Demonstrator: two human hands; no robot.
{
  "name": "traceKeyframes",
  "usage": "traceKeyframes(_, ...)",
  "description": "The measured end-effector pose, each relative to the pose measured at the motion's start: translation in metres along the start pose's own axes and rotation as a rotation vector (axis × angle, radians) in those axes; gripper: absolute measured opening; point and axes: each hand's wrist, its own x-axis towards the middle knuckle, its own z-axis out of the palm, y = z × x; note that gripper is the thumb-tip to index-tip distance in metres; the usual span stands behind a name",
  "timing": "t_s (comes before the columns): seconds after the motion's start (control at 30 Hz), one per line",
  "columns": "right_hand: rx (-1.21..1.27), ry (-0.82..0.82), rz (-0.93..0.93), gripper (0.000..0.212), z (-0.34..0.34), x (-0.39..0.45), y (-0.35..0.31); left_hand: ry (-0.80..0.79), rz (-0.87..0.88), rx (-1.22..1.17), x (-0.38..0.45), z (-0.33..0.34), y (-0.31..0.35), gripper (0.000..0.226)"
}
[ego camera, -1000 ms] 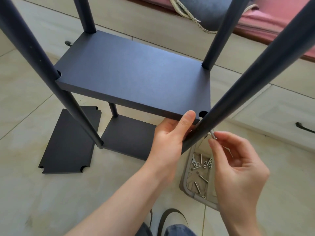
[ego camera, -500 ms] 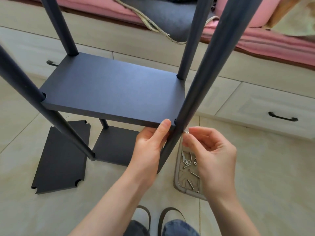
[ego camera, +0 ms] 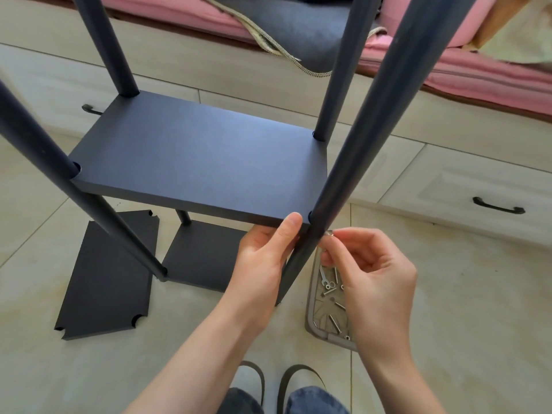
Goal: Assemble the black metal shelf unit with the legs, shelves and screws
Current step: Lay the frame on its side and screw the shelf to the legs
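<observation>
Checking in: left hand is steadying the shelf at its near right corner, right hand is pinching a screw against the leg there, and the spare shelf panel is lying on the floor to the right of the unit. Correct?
Not quite: in the head view the spare shelf panel lies on the floor to the left of the unit, not the right. The rest holds: the left hand steadies the shelf at its near right corner, and the right hand pinches a screw against the leg.

Left hand grips the near edge of the middle shelf, thumb on top, right by the near right leg. Right hand pinches a small silver screw against that leg just under the shelf corner. Down on the tiled floor, a spare shelf panel lies flat and a grey tray holds loose screws.
</observation>
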Motion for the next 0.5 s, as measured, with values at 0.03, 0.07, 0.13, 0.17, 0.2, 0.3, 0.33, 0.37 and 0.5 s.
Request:
traceKeyframes(0.03, -0.001, -0.005, 0.007, 0.01, -0.001, -0.001, -0.0003, 0.002, -0.003, 0.009, 0.0, -0.0001, -0.0004, 0.029)
traceKeyframes(0.07, -0.007, -0.015, 0.009, 0.012, -0.0017, -0.0018, -0.0007, 0.005, -0.005, 0.01, -0.0001, -0.0003, -0.0005, 0.031)
traceKeyframes(0.13, -0.029, -0.027, -0.007, 0.015, -0.0025, -0.0027, -0.0011, 0.004, -0.002, 0.01, 0.0006, -0.0004, -0.001, 0.029)
traceKeyframes(0.17, -0.04, -0.027, -0.016, 0.015, -0.0026, -0.0026, -0.001, 0.002, 0.0, 0.012, 0.0008, -0.0001, -0.0009, 0.027)
traceKeyframes(0.2, -0.045, -0.025, -0.021, 0.014, -0.0023, -0.0023, -0.0009, 0.002, 0.0, 0.01, 0.001, 0.0, -0.0008, 0.025)
traceKeyframes(0.3, -0.057, -0.023, -0.031, 0.011, -0.0007, -0.0017, 0.0001, -0.002, 0.0, 0.021, 0.0009, -0.0008, -0.0023, 0.028)
traceKeyframes(0.33, -0.065, -0.025, -0.034, 0.01, -0.0002, -0.0017, 0.0003, -0.002, -0.002, 0.029, 0.0007, -0.0014, -0.0031, 0.03)
traceKeyframes(0.37, -0.07, -0.026, -0.036, 0.011, 0.0001, -0.0017, 0.0006, 0.0, -0.005, 0.036, 0.0006, -0.0018, -0.0036, 0.032)
traceKeyframes(0.5, -0.085, -0.017, -0.041, 0.011, 0.0013, -0.0012, 0.0013, 0.013, -0.006, 0.061, 0.0016, -0.0033, -0.0051, 0.033)
